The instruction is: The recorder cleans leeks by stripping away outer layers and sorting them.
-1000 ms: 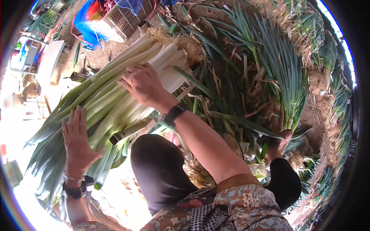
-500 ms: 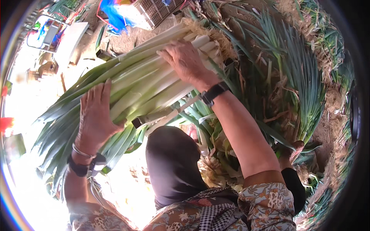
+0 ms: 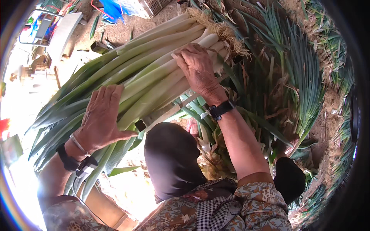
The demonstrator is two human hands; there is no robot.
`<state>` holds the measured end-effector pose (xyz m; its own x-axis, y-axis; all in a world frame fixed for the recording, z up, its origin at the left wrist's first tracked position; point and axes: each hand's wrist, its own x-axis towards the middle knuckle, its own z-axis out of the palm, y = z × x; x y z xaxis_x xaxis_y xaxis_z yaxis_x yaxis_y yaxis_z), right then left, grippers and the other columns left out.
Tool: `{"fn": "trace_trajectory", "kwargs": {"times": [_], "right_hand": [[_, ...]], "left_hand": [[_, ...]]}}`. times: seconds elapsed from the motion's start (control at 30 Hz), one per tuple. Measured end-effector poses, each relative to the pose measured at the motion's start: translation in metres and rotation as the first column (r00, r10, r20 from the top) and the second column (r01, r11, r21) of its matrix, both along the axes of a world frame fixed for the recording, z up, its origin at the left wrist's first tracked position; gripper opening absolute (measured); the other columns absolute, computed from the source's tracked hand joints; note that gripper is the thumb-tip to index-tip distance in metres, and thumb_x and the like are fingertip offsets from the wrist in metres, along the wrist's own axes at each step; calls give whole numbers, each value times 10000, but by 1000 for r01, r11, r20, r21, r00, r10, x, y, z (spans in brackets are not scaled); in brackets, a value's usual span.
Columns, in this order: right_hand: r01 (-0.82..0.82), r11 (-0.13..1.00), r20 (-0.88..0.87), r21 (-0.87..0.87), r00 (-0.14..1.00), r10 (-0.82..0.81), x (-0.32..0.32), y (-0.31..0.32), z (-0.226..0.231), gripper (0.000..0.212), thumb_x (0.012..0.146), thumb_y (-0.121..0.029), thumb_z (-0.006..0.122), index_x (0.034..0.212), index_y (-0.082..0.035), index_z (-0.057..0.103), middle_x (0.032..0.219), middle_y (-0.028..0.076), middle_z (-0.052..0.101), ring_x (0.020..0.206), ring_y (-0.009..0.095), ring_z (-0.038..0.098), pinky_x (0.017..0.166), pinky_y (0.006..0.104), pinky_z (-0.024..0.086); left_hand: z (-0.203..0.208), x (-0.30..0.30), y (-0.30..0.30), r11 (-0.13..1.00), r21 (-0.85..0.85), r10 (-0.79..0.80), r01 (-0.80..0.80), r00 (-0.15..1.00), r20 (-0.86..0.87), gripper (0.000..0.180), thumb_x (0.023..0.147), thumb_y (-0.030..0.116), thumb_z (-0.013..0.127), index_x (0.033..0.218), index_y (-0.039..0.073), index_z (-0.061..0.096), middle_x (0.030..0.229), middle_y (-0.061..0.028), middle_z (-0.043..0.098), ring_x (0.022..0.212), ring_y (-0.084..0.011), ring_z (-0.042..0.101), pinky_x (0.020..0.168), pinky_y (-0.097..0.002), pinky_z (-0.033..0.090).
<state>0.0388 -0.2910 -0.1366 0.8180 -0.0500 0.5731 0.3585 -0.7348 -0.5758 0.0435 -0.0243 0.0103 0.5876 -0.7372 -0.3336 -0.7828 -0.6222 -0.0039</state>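
Note:
A thick bundle of long green onions [image 3: 154, 82] lies slantwise before me, its roots [image 3: 223, 36] at the upper right and dark leaves fanning to the lower left. My left hand [image 3: 101, 121] presses flat against the leafy middle, thumb spread from its straight fingers. Higher up, my right hand [image 3: 197, 68] bends its fingers over the white stalks near the roots; its thumb is mostly hidden. Beneath the bundle runs a metal bar frame [image 3: 162, 114], with a square tube end [image 3: 140, 125] between my hands and another [image 3: 99, 47] beyond the bundle.
Loose green onions [image 3: 302, 77] lie in a heap at the right, with more rows along the far right rim. A basket [image 3: 156, 7] and blue plastic [image 3: 111, 10] are at the top. A grey board [image 3: 64, 34] stands upper left. Dark cloth [image 3: 171, 158] bulges below the bundle.
Both hands have shifted slightly right over the bundle. My right fingers have gone from stretched out to bent around the stalks. The bundle has tilted slightly and looks nearer.

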Motion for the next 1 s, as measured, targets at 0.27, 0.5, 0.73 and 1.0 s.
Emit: {"fn": "trace_trajectory", "kwargs": {"times": [0.27,0.5,0.73,1.0], "right_hand": [[104,992,29,-65,994,-103,10,9,5,156,864,-183,652,764,-68,621,797,93,614,800,260,610,786,386,477],[85,996,44,-32,996,-83,7,7,1,186,905,-215,605,825,-50,630,844,111,635,840,302,618,816,398,488],[76,995,13,-65,997,-75,3,4,6,173,916,-216,587,938,-58,653,918,132,641,931,325,599,859,423,473],[61,996,-12,-64,998,-62,9,2,4,170,911,-224,589,929,-70,658,925,99,661,911,317,612,865,417,474]], "left_hand": [[-14,8,6,978,-209,14,-16,1000,-9,1075,520,255,813,1441,5,318,1309,-242,479,1168,-423,487,1028,-482,378],[-4,7,10,982,-188,29,-33,999,-20,932,665,323,791,1431,29,351,1339,-226,471,1203,-414,473,1049,-478,360],[21,-2,0,990,-115,-44,76,965,260,399,717,84,658,1089,17,529,1009,-147,479,962,-334,494,844,-442,400],[7,-40,8,983,-181,9,39,966,260,650,728,175,719,1294,-15,462,1213,-187,479,1150,-369,448,998,-484,335]]}}
